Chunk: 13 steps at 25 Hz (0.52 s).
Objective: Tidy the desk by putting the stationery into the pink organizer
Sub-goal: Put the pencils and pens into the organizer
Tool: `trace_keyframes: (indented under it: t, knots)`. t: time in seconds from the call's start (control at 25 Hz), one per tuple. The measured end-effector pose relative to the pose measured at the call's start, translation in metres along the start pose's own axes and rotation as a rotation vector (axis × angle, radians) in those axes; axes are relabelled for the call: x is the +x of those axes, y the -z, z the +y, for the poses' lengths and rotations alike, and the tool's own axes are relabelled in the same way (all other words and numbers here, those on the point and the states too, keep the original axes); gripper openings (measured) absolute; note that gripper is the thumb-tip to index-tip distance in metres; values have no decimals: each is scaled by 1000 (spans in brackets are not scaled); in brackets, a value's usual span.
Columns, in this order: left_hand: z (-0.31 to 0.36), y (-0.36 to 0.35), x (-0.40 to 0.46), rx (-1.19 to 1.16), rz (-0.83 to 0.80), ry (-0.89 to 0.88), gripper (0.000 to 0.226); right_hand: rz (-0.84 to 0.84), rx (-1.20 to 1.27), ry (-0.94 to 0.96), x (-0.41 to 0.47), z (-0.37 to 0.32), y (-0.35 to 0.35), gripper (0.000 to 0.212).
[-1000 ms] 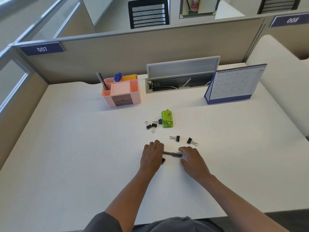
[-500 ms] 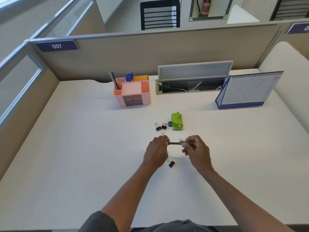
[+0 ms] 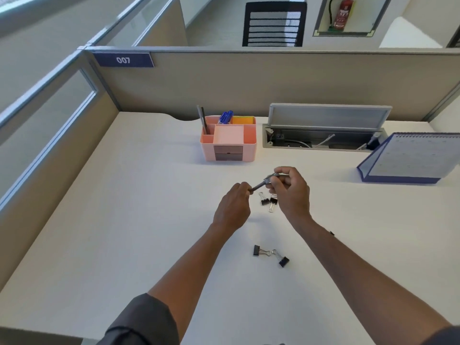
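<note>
Both hands hold a grey pen above the white desk. My left hand grips its lower left end; my right hand pinches its raised right end. The pink organizer stands behind them, holding dark pens, blue pens and yellow notes. Black binder clips lie just under the pen, partly hidden by my right hand. Two more binder clips lie nearer to me. The green stapler is hidden.
An open cable tray with a raised grey lid sits right of the organizer. A blue desk calendar stands at the right. Beige cubicle partitions wall the desk at the back and left.
Both hands lifted the pen off the desk and carried it away from me toward the organizer; its right end now tilts up. The view moved closer, and my right hand now hides the green stapler.
</note>
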<state>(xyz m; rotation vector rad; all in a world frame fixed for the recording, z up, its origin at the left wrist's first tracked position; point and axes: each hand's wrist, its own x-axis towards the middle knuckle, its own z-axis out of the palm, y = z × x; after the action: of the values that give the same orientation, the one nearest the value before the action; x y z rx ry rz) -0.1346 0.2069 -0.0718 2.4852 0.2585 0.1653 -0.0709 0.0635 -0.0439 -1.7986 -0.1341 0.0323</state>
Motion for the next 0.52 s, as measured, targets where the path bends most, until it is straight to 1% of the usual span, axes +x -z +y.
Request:
trace_keyframes:
  t: [0.16,0.28,0.4,0.48,0.52]
  knots:
    - [-22,22,28,14,29,47,24,-19,-56,58,34,-19,-39,14]
    - [-41,35,50,38,39,98,33,-51,-117,132,64,-31,-66,14]
    - [-63,46,73,128,71,124,50,-51,-184,231,99,-46,-95,15]
    - [-77,53,89,201,67,131,67,-52,-162,273,122,-57,-113,13]
    - [-83,56,96,235,60,130,72,-44,-147,291,133,-62,-122,14]
